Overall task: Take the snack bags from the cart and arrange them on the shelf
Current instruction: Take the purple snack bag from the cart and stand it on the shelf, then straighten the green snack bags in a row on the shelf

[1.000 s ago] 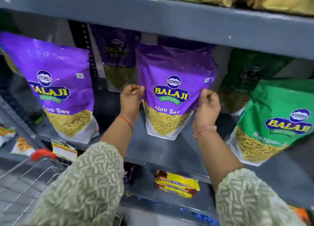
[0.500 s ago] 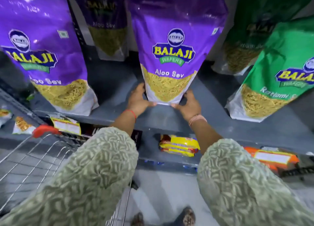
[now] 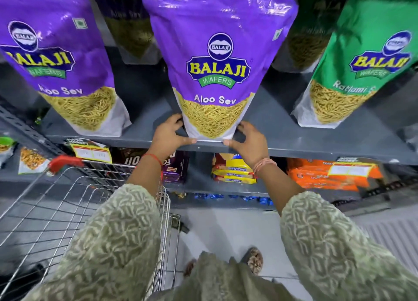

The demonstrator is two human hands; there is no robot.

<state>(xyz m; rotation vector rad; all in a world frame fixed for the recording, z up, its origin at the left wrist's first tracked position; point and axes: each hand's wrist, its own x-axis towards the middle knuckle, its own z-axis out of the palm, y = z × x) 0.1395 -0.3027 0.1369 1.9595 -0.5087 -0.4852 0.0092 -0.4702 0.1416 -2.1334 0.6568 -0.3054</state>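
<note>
The fingers (image 3: 178,122) of the left hand (image 3: 168,134) curl around the lower left corner of the middle purple Aloo Sev bag (image 3: 216,63), the thumb lying along its bottom seam; the fingers of the right hand (image 3: 250,142) are spread and cup the lower right corner, thumb likewise at the seam. Between them the glossy, crinkled foil pouch stands upright on the front edge of the grey metal shelf (image 3: 316,142), its white-bordered lower part printed with thin yellow sev strands. Left of the left fingers stands a second purple Aloo Sev bag (image 3: 58,58), cut off at the frame edge; right of the right fingers a green Ratlami bag (image 3: 362,58), its name partly cut off. Dim bags behind them are hard to read. Below the wrists sits the wire cart (image 3: 67,210) with a red handle, and patterned, textured sleeves (image 3: 117,237) fill the foreground.
</note>
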